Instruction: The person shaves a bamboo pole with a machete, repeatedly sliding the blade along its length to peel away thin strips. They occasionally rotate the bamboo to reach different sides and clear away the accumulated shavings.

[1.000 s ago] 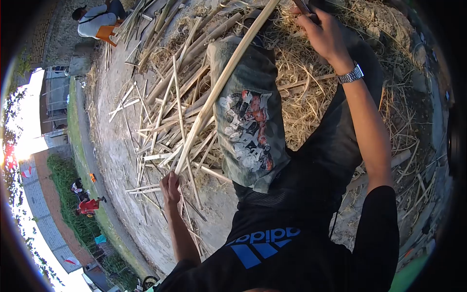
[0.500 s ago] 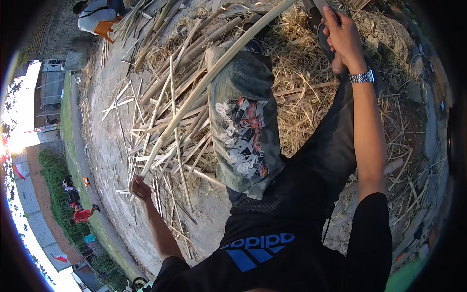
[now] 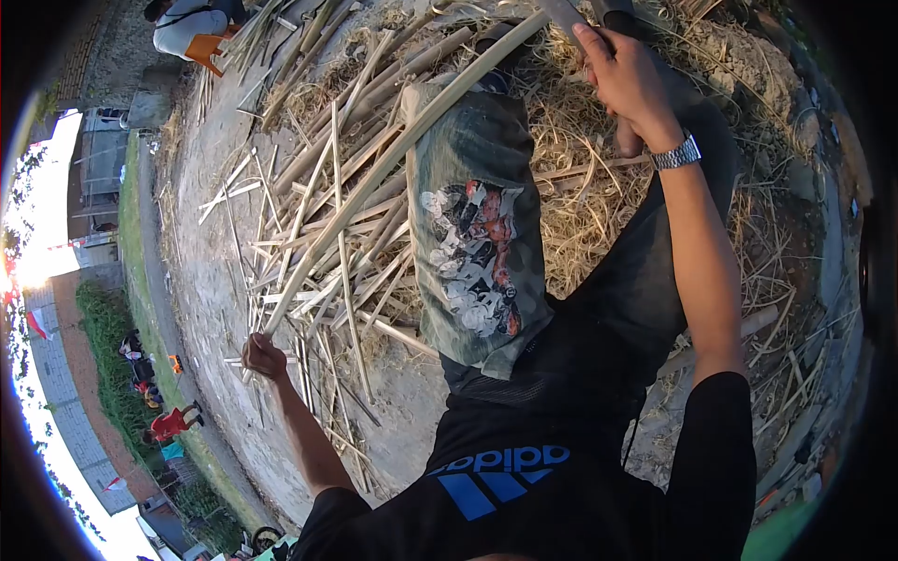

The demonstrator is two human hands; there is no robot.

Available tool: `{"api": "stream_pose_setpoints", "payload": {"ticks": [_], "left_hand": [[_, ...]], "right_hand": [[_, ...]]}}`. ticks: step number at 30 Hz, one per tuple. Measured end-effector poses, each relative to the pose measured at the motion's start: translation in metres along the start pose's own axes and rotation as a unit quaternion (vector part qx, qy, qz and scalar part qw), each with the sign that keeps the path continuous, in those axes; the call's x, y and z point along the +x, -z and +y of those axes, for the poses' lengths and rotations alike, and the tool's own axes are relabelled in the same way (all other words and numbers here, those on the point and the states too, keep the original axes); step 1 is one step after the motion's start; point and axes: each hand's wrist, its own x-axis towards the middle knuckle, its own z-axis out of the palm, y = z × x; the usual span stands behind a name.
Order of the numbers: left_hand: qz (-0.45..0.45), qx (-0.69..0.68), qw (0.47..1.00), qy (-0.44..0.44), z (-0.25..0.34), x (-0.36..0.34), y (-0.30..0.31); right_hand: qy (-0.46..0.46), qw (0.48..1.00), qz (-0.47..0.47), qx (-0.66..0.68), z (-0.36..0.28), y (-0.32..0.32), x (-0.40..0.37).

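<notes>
A long split bamboo strip [image 3: 412, 140] slants from lower left to upper right, passing over my left leg. Its near end is in my left hand [image 3: 265, 356], with the fingers closed around it. My right hand [image 3: 629, 86], wearing a metal watch [image 3: 675, 153], grips a large knife [image 3: 561, 13] by its handle, whose rounded butt [image 3: 629, 140] sticks out below the fist. The blade lies at the strip's far end, partly cut off by the top of the view. A worn cloth with a printed picture [image 3: 472, 257] covers my left thigh beneath the strip.
Many bamboo strips [image 3: 318, 243] lie heaped on the ground at left, with curled shavings [image 3: 575, 224] between my legs. At top left a person [image 3: 187, 28] sits on an orange chair [image 3: 205, 51]. Another person in red [image 3: 170, 425] is at far left, near a grass strip.
My right hand and the knife have moved left and slightly down, bringing the blade to the strip's far end. My left hand has shifted slightly left with the strip.
</notes>
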Motion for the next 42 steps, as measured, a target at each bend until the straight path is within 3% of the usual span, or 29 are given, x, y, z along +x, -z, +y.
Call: {"api": "stream_pose_setpoints", "payload": {"ticks": [4,6,8,10,13,18,20,23,25,26,27,28,30,32,34,38,39,42], "left_hand": [[0.052,0.008,0.998,-0.031,0.006,0.013,-0.021],[0.099,0.019,0.994,-0.045,0.015,0.020,-0.030],[0.092,0.017,0.995,-0.036,0.020,0.023,-0.035],[0.062,0.011,0.997,-0.039,0.020,0.028,-0.034],[0.057,-0.010,0.997,-0.051,0.022,0.027,-0.029],[0.081,-0.004,0.995,-0.056,0.020,0.034,-0.019],[0.085,0.003,0.995,-0.057,0.026,0.042,-0.021],[0.137,0.010,0.988,-0.076,0.066,0.068,-0.020],[0.139,-0.003,0.987,-0.080,0.093,0.080,-0.020],[0.143,-0.012,0.986,-0.082,0.106,0.086,-0.019],[0.133,-0.019,0.988,-0.078,0.121,0.089,-0.018],[0.120,-0.014,0.990,-0.077,0.126,0.087,-0.018],[0.107,-0.028,0.991,-0.071,0.129,0.081,-0.016],[0.101,-0.058,0.991,-0.066,0.129,0.075,-0.011],[0.094,-0.090,0.990,-0.057,0.142,0.070,-0.004],[0.063,-0.124,0.988,-0.067,0.189,0.076,0.002],[0.050,-0.127,0.989,-0.054,0.193,0.077,0.001],[0.023,-0.136,0.989,-0.043,0.198,0.070,0.004]], "right_hand": [[-0.055,0.989,0.042,0.131,0.009,0.006,0.015],[-0.103,0.982,-0.053,0.147,-0.001,-0.007,-0.007],[-0.023,0.991,-0.113,0.067,-0.027,-0.026,-0.044],[0.118,0.984,-0.126,0.031,-0.033,-0.051,-0.076],[0.112,0.984,-0.140,0.005,-0.042,-0.047,-0.077],[-0.004,0.999,0.043,0.013,-0.012,-0.007,-0.020],[-0.142,0.986,0.050,0.072,-0.011,-0.005,-0.018],[0.005,1.000,-0.012,0.020,-0.023,-0.034,-0.055],[-0.001,0.992,-0.117,0.053,-0.052,-0.058,-0.094],[0.090,0.989,-0.111,0.048,-0.062,-0.069,-0.113],[0.085,0.982,-0.158,0.049,-0.068,-0.074,-0.123],[0.100,0.983,-0.155,-0.016,-0.076,-0.071,-0.128],[0.080,0.987,-0.138,0.011,-0.066,-0.063,-0.118],[0.088,0.994,-0.063,-0.013,-0.048,-0.047,-0.097],[-0.005,1.000,-0.013,0.003,-0.042,-0.027,-0.078],[0.008,0.996,-0.089,0.015,-0.062,-0.046,-0.111],[0.094,0.991,-0.093,-0.008,-0.061,-0.060,-0.128],[0.086,0.980,-0.175,-0.023,-0.081,-0.055,-0.150]]}}
